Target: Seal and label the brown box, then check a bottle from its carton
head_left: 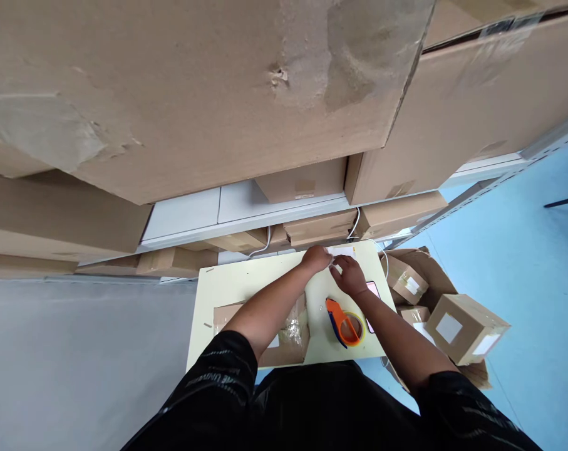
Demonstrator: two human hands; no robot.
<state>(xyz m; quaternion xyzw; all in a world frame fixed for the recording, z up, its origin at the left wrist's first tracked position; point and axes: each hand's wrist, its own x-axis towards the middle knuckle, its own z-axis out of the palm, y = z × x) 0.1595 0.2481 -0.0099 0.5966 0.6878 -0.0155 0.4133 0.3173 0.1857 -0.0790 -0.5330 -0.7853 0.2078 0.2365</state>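
Both my hands reach to the far edge of a small pale yellow table (246,282). My left hand (315,258) and my right hand (349,275) meet over a white label sheet (344,252), fingers pinched at it; the exact grip is too small to tell. Between my forearms lies an orange and blue tape dispenser (342,322) with a roll of clear tape. Under my left forearm sits a flat cardboard box (288,341) with crinkled clear tape on it. A phone (372,289) peeks out beside my right wrist.
Large cardboard boxes (194,94) fill white shelves overhead and behind the table. To the right, an open carton on the blue floor holds several small labelled boxes (464,326). White cables (356,225) hang near the shelf. Grey floor lies left.
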